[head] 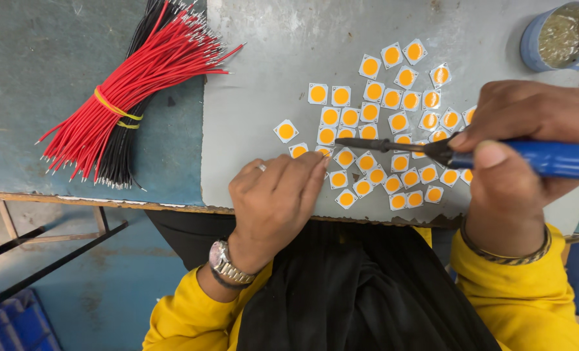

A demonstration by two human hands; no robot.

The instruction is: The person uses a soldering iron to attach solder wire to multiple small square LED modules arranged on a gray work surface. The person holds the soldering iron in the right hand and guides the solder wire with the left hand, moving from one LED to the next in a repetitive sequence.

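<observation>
Grey bench (257, 78) carries all things, w/ a metal sheet on its right part. Red and black wire bundle (124, 97) lies far left, apart from the hands. Right hand (517, 149) is closed on blue soldering iron (471, 153); its long axis runs left-right, tip pointing left over the small square LED chips (393, 120). Left hand (280, 195) has fingers narrow, pressing one chip just below the tip, so it is nearer. Small round tin (559, 36) stands top right.

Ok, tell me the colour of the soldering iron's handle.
Blue. The soldering iron handle sits in the right hand, clearest in the head view.
</observation>
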